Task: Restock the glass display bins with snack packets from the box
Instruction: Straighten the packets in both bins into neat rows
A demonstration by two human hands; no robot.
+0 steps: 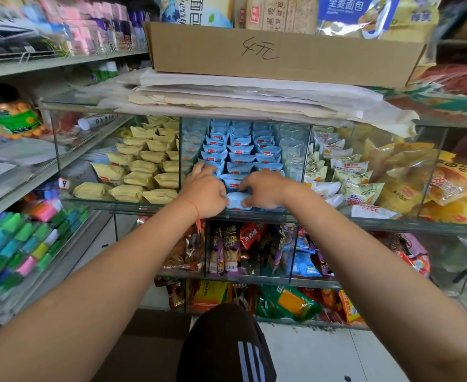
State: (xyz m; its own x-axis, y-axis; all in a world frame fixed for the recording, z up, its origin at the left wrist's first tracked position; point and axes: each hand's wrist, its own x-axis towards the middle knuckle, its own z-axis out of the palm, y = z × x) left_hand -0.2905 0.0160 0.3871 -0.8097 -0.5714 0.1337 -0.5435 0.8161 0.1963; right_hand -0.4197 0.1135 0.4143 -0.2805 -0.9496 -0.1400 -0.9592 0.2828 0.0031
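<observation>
Between the two hands, at the front lip of the middle glass bin [301, 172], lies one pale blue packet [236, 201], and both hands curl round its ends: the left hand [206, 193] grips it from the left with fingers bent over its edge, the right hand [262, 191] pinches the other end. Holding it at both ends looks like a way to keep it level and slot it flat into the front row. Beyond the knuckles, the blue packets [240, 157] stand in tidy overlapping rows running back into the bin, so the only open room seems to be the narrow strip just under the hands. To the left of the left hand a glass divider separates the yellow packets [144, 172]; to the right of the right hand another pane walls off white packets [345, 172]. Above the hands, a stack of paper [254, 97] and the cardboard box [282, 53] sit on the bin's top, leaving a low opening to work through. The front glass edge runs just beneath the wrists.
</observation>
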